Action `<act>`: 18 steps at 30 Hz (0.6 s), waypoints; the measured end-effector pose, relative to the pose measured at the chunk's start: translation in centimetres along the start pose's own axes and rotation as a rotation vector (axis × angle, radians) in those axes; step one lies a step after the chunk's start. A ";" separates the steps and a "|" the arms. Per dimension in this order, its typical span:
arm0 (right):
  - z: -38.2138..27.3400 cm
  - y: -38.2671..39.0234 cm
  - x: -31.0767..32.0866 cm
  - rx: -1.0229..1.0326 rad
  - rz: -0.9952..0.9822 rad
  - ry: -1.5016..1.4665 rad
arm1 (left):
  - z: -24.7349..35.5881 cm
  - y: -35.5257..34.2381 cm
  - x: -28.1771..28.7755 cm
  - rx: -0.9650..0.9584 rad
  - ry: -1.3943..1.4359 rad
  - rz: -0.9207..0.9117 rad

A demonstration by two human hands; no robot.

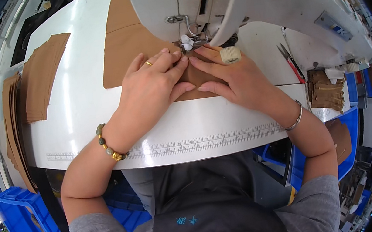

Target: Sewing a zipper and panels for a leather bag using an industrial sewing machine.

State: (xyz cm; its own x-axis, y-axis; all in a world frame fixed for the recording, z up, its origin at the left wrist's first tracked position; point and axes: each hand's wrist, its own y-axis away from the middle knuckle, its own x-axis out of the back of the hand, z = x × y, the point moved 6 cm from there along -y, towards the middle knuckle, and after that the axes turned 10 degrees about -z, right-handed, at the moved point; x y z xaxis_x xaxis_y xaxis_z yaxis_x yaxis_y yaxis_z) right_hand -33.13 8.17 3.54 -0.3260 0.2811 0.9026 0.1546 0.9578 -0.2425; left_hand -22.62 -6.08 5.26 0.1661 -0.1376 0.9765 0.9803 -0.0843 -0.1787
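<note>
A brown sheet of flat material (124, 53) lies under the white sewing machine head (158, 9). My left hand (155, 78) rests on it just left of the presser foot (186, 43), fingers bent and pressing down, thumb apart. Opposite it, my right hand (230, 79) has its fingers spread on the same material, fingertips close to the foot and thumb near the lower edge. The needle point and part of the material are hidden by the foot and fingers.
Stacks of brown pieces (47, 78) are at left, red-handled snips (294, 66) and small brown pieces (326, 90) at right. Blue bins (17, 206) flank the white tabletop (85, 134), which has a printed ruler along its front. A machine knob (230, 54) overhangs my right hand.
</note>
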 end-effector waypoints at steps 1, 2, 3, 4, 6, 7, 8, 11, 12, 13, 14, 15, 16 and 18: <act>0.0 0.0 0.0 -0.003 0.002 0.005 | 0.0 0.0 0.0 0.000 -0.001 0.000; 0.0 0.0 0.0 -0.007 0.003 0.010 | 0.0 0.0 0.0 -0.004 -0.002 0.004; 0.0 0.0 0.0 -0.007 0.004 0.010 | 0.0 0.0 -0.1 -0.007 0.001 -0.006; 0.0 0.0 0.0 -0.009 0.002 0.007 | 0.0 0.0 0.0 -0.010 -0.003 0.007; 0.1 0.0 0.0 -0.012 -0.002 0.004 | 0.0 0.1 0.0 -0.007 -0.005 0.010; 0.1 0.1 -0.1 -0.015 -0.002 -0.003 | 0.0 0.1 0.0 -0.007 -0.004 0.010; 0.2 0.1 -0.1 -0.019 -0.003 -0.010 | 0.0 0.1 0.0 -0.007 -0.002 0.012; 0.1 0.1 -0.1 -0.018 0.000 -0.002 | 0.0 0.1 0.0 -0.005 -0.002 0.011; 0.1 0.0 0.0 -0.017 -0.001 -0.001 | 0.0 0.1 0.0 -0.004 -0.005 0.008; 0.0 -0.1 0.1 -0.016 -0.005 0.004 | -0.1 0.0 0.0 -0.004 -0.005 0.009; -0.1 -0.1 0.2 -0.015 -0.010 0.008 | -0.1 0.0 0.1 -0.004 -0.010 0.007; -0.2 -0.2 0.4 -0.015 -0.010 0.009 | 0.0 0.0 0.1 -0.005 -0.015 0.004; -0.5 -0.2 0.6 -0.003 -0.012 0.030 | 0.1 0.1 0.1 -0.005 -0.015 0.005; -1.2 -0.1 1.0 0.010 -0.014 0.051 | 0.3 0.5 0.3 0.070 -0.182 0.024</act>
State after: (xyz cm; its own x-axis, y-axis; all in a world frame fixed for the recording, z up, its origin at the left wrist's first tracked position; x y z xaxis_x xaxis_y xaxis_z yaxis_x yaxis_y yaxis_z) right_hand -32.35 8.29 4.89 -0.2798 0.2649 0.9228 0.1407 0.9621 -0.2335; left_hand -22.04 -5.85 5.52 0.1995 0.0422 0.9790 0.9799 -0.0134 -0.1991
